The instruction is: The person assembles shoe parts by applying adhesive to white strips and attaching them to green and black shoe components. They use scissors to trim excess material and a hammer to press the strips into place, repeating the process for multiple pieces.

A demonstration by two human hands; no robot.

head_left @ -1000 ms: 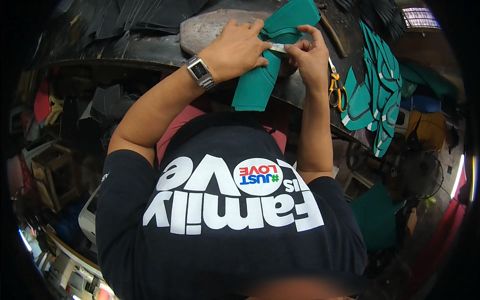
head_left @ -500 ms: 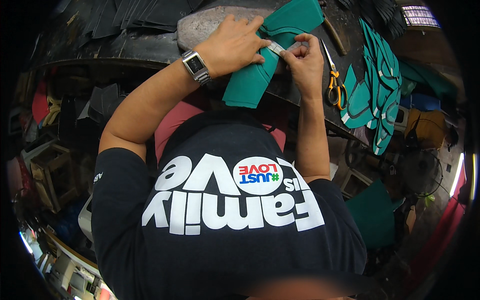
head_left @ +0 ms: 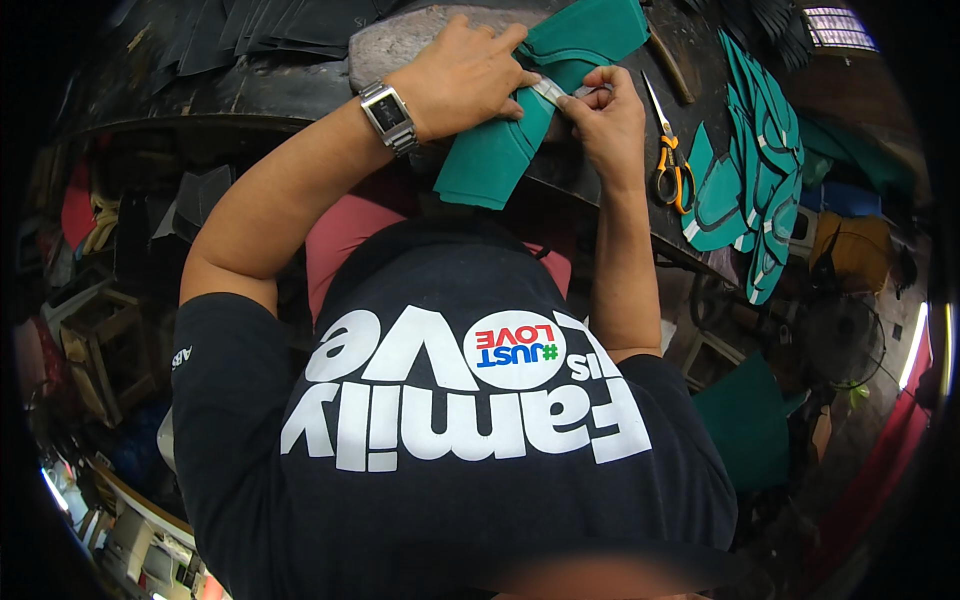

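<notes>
At the upper centre of the frame, the left hand [head_left: 468, 82] is resting on the green piece [head_left: 488, 160]; whether it is gripping, I cannot tell. The right hand [head_left: 606, 118] is pinching the white strip [head_left: 547, 89] across it. If pulling is uneven, the strip could be going crooked.

Lighting: dim toward the sides. Glare is registered at window [head_left: 840, 30] and light strip [head_left: 914, 347], right. Deep shadow is seen beneath table [head_left: 250, 95], its edge bent. Corners are blacked out; bottom edge is blurred.
</notes>
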